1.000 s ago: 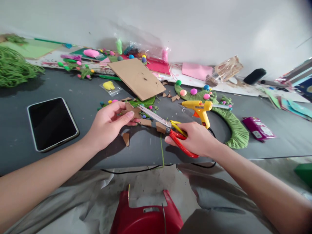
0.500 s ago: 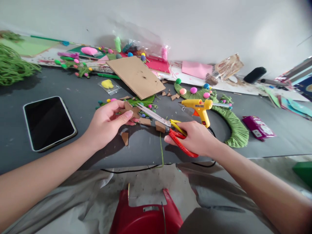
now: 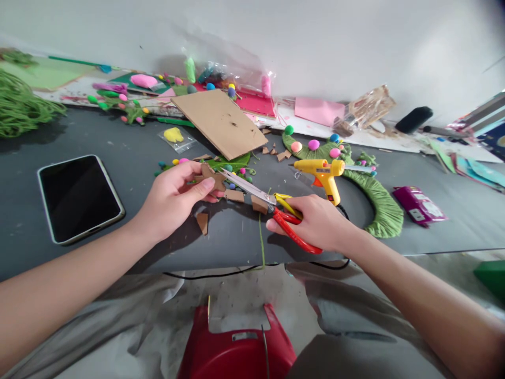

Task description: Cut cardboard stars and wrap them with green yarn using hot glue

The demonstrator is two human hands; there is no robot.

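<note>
My left hand [image 3: 179,192] pinches a small brown cardboard star [image 3: 213,178], partly hidden by the fingers. Wrapped round the red and yellow handles of a pair of scissors [image 3: 250,187] is my right hand [image 3: 315,221]. The blades point left and their tips lie at the star's right side. Below and beside the star are cardboard scraps [image 3: 234,196] on the grey table [image 3: 232,247]. Behind the hands a green piece with coloured pompoms [image 3: 236,164] is partly covered.
A yellow glue gun [image 3: 325,173] rests by a green yarn-wrapped wreath [image 3: 384,210] at right. A phone [image 3: 81,200] lies at left, green yarn [image 3: 26,102] behind it. A cardboard sheet [image 3: 221,123] lies further back. A purple packet [image 3: 418,205] is far right.
Almost nothing differs. Both hands keep their hold on the star and the scissors, and the view has shifted very slightly.
</note>
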